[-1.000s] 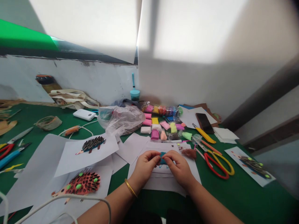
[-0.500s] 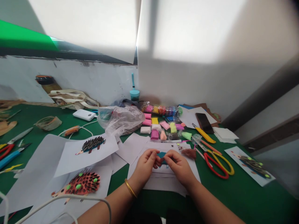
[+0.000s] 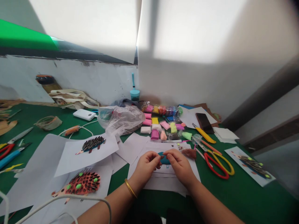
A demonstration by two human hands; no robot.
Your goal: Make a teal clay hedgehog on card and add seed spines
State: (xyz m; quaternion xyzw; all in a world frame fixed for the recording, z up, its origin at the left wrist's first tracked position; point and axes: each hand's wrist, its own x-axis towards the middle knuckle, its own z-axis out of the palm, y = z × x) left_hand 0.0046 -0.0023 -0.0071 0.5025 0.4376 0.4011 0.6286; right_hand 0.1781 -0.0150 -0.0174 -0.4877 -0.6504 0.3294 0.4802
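A flat piece of blue modelling clay (image 3: 165, 159) shows between my two hands, over a white sheet (image 3: 161, 183) with blue drawn lines. My left hand (image 3: 147, 164) pinches the clay's left edge with thumb and fingertips. At its right end, my right hand (image 3: 178, 163) has thumb and forefinger closed on it. The fingers hide both ends, and whether the clay rests on the paper I cannot tell. Beyond my right hand lies a lump of brown clay (image 3: 189, 153).
Several wrapped clay packets (image 3: 154, 134) lie ahead, near a crumpled plastic bag (image 3: 121, 119). To the right are scissors (image 3: 216, 166), a yellow cutter (image 3: 205, 136), a phone (image 3: 204, 122) and a hedgehog picture (image 3: 251, 166). Hedgehog pictures (image 3: 81, 186) and a white cable (image 3: 93, 196) occupy the left.
My fingers have shifted on the blue clay, and more of its surface shows between them. My right hand has risen slightly. The things around have stayed put.
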